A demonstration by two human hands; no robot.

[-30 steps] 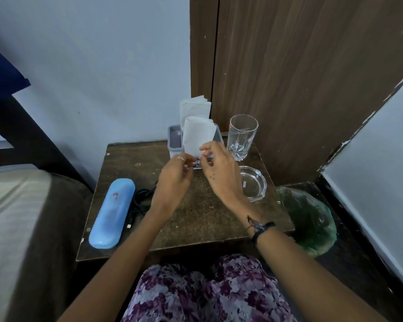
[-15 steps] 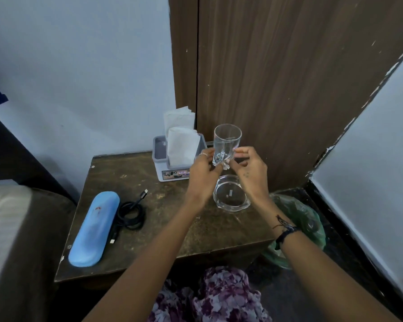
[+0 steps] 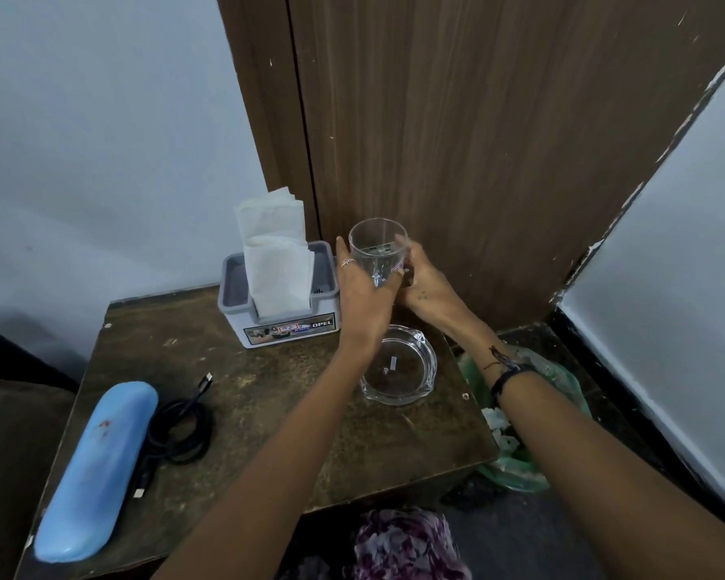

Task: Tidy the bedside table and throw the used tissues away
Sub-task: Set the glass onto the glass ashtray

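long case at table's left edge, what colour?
Light blue, with a small reddish smudge near its middle; the case shows clearly in the head view.

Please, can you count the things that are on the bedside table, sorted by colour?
Clear: 2, the glass held by both hands, and the ashtray
Blue: 1, the case
Black: 1, the cable
Grey: 1, the tissue box
Total: 5

Bedside table (image 3: 268, 416): worn brown top. Used tissues (image 3: 499, 431), apparently crumpled, white, in green bag beside it.
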